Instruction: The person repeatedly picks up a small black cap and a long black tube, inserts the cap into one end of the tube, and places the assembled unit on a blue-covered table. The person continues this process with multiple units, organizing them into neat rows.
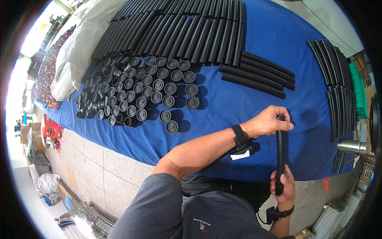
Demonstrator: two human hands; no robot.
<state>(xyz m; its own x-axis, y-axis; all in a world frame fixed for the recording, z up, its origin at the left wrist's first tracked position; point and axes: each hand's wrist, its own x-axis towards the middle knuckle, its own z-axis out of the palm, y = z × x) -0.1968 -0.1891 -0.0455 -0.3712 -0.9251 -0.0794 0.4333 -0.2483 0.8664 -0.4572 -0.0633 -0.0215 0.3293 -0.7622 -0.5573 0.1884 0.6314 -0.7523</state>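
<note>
A black tube [281, 155] is held nearly upright in the picture over the near edge of the blue-covered table. My left hand [273, 120] grips its far end, with thumb and fingers closed round the tip. Lower down, my right hand [285, 184] wraps its fingers about the near end. Whether a cap sits on either end is hidden by my fingers. Left of my hands stand many round black caps [170, 88] with ringed tops, some tipped over on their sides. Several loose black tubes [254, 81] lie slantwise beyond my left hand.
Long rows of black tubes [179, 36] cover the far part of the blue cloth [274, 32]. More tubes [340, 91] are stacked at the right edge, by a shiny metal cylinder [351, 147] and a green crate [358, 91]. A white sheet [75, 51] lies far left; a red stool [51, 128] stands below.
</note>
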